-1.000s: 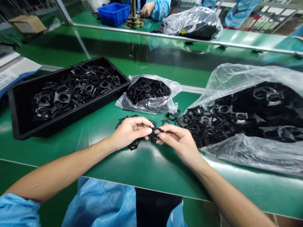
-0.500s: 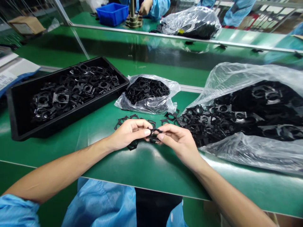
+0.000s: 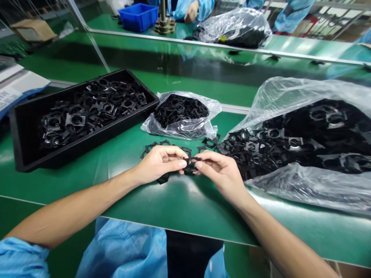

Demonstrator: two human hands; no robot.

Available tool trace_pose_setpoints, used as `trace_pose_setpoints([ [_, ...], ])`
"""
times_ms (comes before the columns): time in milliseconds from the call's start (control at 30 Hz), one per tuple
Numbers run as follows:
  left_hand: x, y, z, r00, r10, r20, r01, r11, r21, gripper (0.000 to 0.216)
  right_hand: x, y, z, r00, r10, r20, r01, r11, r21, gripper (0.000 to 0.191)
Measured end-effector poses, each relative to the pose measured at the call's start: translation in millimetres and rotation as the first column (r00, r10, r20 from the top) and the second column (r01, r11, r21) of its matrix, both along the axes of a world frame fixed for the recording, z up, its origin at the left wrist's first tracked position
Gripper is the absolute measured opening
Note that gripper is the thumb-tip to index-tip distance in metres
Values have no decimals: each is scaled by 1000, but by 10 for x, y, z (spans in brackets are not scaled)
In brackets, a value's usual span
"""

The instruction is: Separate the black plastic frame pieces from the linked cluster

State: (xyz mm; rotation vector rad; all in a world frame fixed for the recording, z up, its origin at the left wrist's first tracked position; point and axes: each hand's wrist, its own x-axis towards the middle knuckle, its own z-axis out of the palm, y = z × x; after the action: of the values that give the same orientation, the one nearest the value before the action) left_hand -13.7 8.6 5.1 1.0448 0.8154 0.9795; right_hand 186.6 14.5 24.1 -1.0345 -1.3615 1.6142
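Observation:
My left hand (image 3: pixel 159 164) and my right hand (image 3: pixel 220 170) meet over the green table (image 3: pixel 139 204). Between them they pinch a small black plastic part (image 3: pixel 190 162), with thumbs and forefingers on its two sides. The fingers hide much of it, and I cannot tell whether it is one piece or two put together. Several flat black ring-shaped parts (image 3: pixel 164 178) lie on the table around and behind my left hand. A few more loose black parts (image 3: pixel 211 143) lie just behind my right hand.
At the left a black tray (image 3: pixel 87 144) holds many black parts. A small clear bag (image 3: pixel 185 134) of black rings sits behind my hands, and a large open plastic bag (image 3: pixel 301 189) spills parts at the right. Across the divider are a blue bin (image 3: pixel 138 18) and a co-worker's hand (image 3: pixel 191 11).
My hands have barely shifted, still pinching the black part, which is turned slightly. Across the divider, the co-worker's hand has moved right, away from the metal post.

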Motion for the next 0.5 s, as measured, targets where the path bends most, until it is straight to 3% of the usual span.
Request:
trace_pose_setpoints([
  [167, 20, 13, -10, 998, 68, 8, -69, 998, 14, 22, -2, -4, -11, 1000, -25, 12, 25, 1000, 10, 27],
  [333, 0, 18, 5, 997, 75, -33, -74, 997, 33, 22, -4, -19, 2, 1000, 19, -8, -18, 999, 47, 26],
  [500, -1, 14, 1, 997, 67, -23, -65, 995, 73, 26, 10, -2, -31, 999, -27, 30, 24, 995, 92, 24],
])
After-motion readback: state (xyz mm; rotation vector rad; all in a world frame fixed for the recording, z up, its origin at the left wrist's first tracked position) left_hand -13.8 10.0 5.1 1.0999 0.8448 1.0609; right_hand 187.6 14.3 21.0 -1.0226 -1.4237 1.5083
